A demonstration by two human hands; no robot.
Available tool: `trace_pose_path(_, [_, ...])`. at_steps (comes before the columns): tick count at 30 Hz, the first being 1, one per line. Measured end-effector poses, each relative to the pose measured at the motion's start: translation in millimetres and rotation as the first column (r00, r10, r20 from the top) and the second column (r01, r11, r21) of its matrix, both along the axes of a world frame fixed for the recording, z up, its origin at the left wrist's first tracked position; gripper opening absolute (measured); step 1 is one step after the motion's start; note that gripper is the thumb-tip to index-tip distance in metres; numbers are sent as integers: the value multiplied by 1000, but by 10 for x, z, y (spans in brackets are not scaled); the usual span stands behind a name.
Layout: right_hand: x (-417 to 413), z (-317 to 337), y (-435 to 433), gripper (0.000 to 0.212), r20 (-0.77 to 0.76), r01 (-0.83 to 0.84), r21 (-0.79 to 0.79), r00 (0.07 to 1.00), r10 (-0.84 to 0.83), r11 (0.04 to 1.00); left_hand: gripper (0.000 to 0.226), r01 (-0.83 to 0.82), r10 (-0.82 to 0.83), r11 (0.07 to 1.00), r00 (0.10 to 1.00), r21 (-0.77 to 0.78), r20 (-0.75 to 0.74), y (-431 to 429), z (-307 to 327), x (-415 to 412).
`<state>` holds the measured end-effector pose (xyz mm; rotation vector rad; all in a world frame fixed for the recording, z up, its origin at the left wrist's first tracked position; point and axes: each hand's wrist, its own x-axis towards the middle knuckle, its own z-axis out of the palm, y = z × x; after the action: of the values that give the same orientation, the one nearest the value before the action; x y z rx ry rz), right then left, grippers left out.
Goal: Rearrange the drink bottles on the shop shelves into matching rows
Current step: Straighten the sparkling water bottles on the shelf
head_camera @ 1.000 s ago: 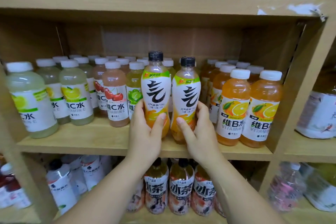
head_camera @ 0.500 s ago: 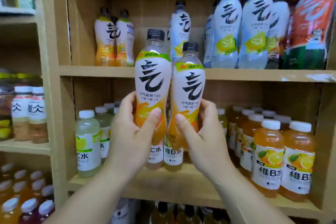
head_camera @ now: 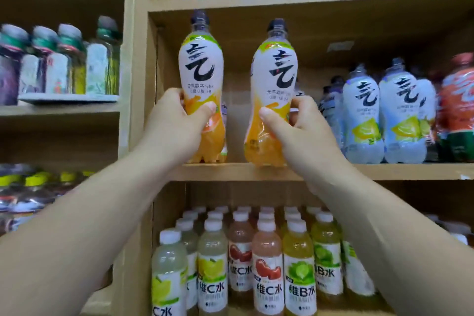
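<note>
Item: left orange bottle [head_camera: 202, 64] and right orange bottle [head_camera: 275, 72], bases at the front edge of the middle shelf [head_camera: 384, 171]. Our left hand [head_camera: 177, 121] and right hand [head_camera: 295, 128] curl their fingers round each waist. Both full of orange drink. We judge them weighty, stiff and slick-labelled, best held at the narrow waist.

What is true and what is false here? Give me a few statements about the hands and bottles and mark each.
1. The left hand grips the left orange bottle and the right hand grips the right orange bottle. True.
2. Both held bottles have white caps. False: their caps are dark.
3. Both held bottles are roughly upright. True.
4. The pale bottles stand left of the held pair. False: they stand to its right, on the same shelf.
5. The shelf below holds white-capped bottles. True.
</note>
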<state>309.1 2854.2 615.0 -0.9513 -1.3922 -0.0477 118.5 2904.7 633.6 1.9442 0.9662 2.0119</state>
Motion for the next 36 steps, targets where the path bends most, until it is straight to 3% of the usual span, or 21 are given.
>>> trace_pose_path(2, [-106, 138, 170, 41, 17, 25, -48, 1000, -25, 999, 49, -52, 50, 996, 998, -76, -35, 211, 88, -69])
trace_pose_path(5, [-258, 236, 427, 47, 65, 67, -152, 996, -58, 986, 44, -178, 160, 969, 980, -170, -117, 485, 76, -121])
trace_pose_path(11, [-508, 265, 899, 54, 130, 99, -292, 990, -63, 951, 47, -331, 281, 920, 930, -210, -236, 760, 48, -176])
trace_pose_path(17, [-539, 316, 1064, 57, 192, 122, -381, 980, -51, 917, 52, -443, 383, 888, 862, -127, -332, 820, -6, -158])
trace_pose_path(21, [-492, 304, 1072, 48, 183, 84, -401, 983, -10, 912, 54, -463, 452, 885, 825, 53, -339, 719, -142, -218])
trace_pose_path(24, [-409, 305, 1070, 34, 161, -24, -470, 981, 112, 882, 43, -488, 549, 836, 732, 251, -404, 695, -250, -327])
trace_pose_path(30, [-473, 351, 1156, 26, 250, 51, -466, 965, 76, 883, 37, -524, 528, 838, 710, 152, -466, 663, -186, -381])
trace_pose_path(36, [-563, 353, 1275, 40, 317, 136, -454, 948, 17, 881, 29, -618, 574, 777, 618, 118, -537, 766, -124, -321])
